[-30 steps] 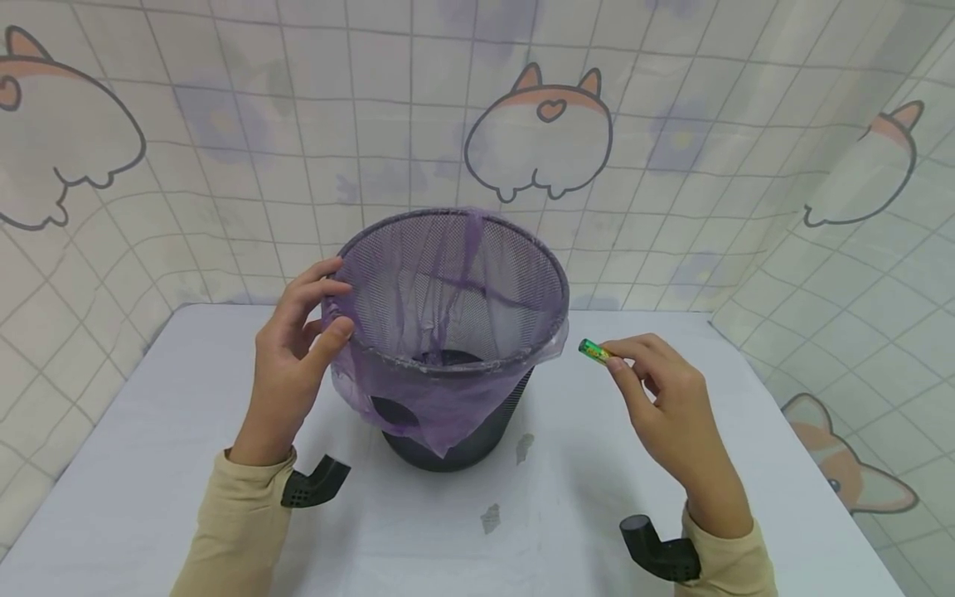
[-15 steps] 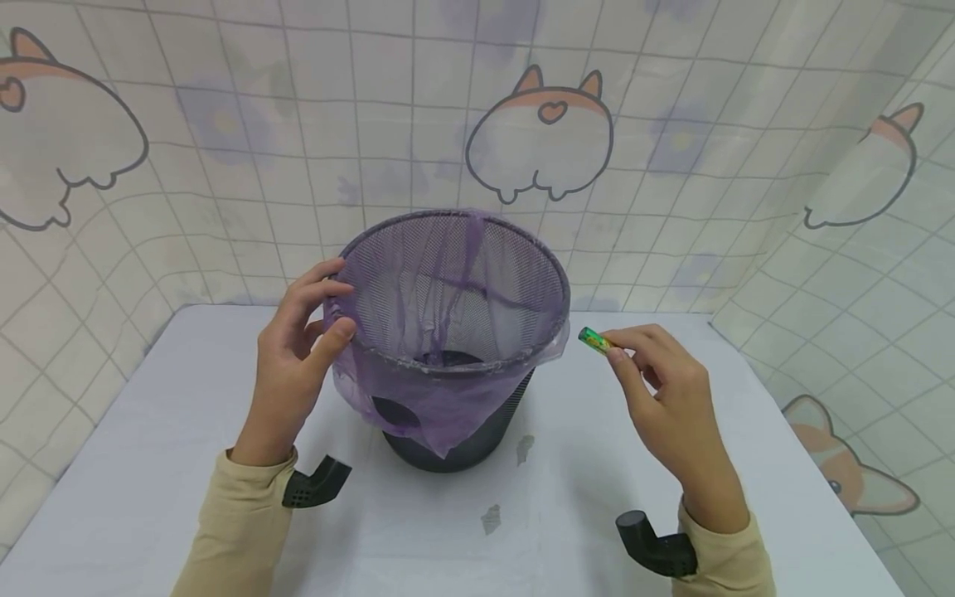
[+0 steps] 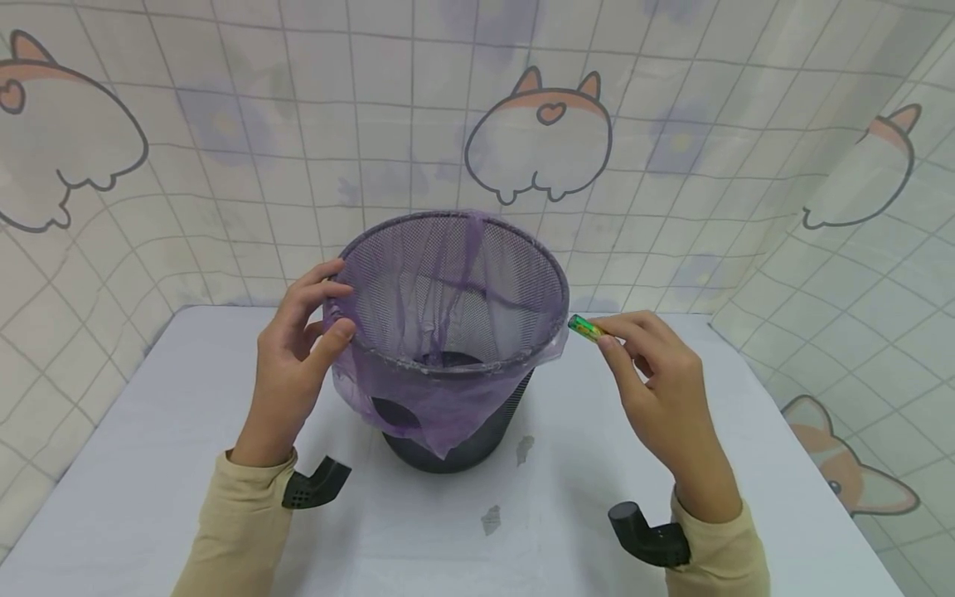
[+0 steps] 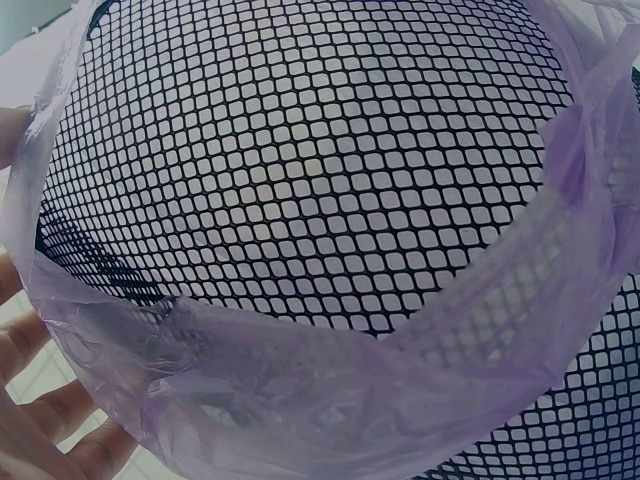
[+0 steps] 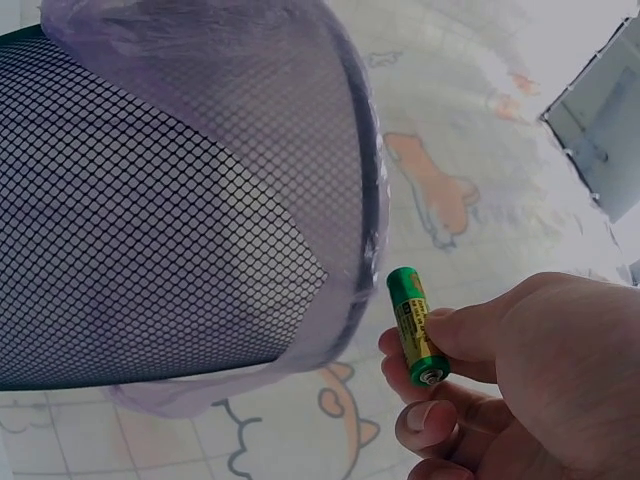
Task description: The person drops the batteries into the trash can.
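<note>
A black mesh wastebasket (image 3: 477,435) stands on the table, lined with a thin purple bag (image 3: 448,398) folded over its rim. My left hand (image 3: 287,365) grips the left side of that rim, thumb in front and fingers behind; its fingers (image 4: 75,420) show beside the bag in the left wrist view. Between thumb and fingertips, my right hand (image 3: 660,373) pinches a green and yellow battery (image 5: 415,325). In the head view the battery's far end is right at the basket's right rim, on the outer side. The right wrist view has it just beside the lined rim.
White cloth covers the table (image 3: 224,531), with two small grey patches in front of the basket. A tiled-pattern curtain (image 3: 671,232) with cartoon dogs hangs behind and along the sides. Black camera mounts (image 3: 317,482) sit on both wrists.
My right hand has moved slightly up and to the left, bringing the battery closer to the basket's rim. The left hand and the basket have stayed in place.
</note>
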`<state>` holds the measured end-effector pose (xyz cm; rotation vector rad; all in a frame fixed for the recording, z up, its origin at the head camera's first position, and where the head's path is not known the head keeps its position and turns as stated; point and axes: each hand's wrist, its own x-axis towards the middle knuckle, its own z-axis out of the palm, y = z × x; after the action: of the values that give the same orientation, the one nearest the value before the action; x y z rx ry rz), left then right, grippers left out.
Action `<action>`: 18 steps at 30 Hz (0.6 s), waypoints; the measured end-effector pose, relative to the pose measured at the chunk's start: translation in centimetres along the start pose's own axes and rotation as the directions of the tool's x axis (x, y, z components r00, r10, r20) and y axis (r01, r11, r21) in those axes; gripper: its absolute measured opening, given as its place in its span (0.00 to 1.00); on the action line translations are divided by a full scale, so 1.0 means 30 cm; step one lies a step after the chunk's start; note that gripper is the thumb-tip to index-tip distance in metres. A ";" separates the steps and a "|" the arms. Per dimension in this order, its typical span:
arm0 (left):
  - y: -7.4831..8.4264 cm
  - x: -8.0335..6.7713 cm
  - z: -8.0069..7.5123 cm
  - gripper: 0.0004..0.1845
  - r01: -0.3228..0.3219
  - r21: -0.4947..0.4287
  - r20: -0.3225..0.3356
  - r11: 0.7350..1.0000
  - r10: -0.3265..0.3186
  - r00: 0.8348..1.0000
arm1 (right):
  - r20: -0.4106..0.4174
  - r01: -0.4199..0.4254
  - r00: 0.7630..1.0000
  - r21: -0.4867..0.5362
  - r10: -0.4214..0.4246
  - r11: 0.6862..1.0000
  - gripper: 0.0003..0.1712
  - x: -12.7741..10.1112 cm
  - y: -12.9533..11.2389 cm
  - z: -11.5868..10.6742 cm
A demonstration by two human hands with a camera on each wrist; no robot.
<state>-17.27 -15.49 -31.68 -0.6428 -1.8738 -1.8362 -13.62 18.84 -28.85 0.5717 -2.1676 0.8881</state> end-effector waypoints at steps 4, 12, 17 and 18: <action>0.001 -0.001 0.000 0.17 -0.013 0.008 0.003 1.000 0.013 1.000 | 0.006 0.015 1.000 0.032 -0.015 0.999 0.12 0.016 -0.011 0.007; -0.006 -0.003 -0.002 0.18 -0.021 0.008 0.007 1.000 0.021 1.000 | 0.020 0.052 0.998 0.037 -0.052 0.998 0.12 0.043 -0.021 0.016; -0.005 -0.001 0.000 0.18 -0.021 0.003 0.008 1.000 0.021 1.000 | 0.033 0.059 0.998 0.014 -0.059 0.998 0.12 0.054 -0.026 0.017; -0.005 -0.001 0.000 0.18 -0.024 0.003 0.010 1.000 0.024 1.000 | 0.036 0.060 0.997 0.009 -0.061 0.998 0.12 0.056 -0.027 0.017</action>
<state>-17.34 -15.51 -31.83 -0.6717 -1.8665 -1.8181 -14.42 17.71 -27.50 0.6585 -2.1687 0.8597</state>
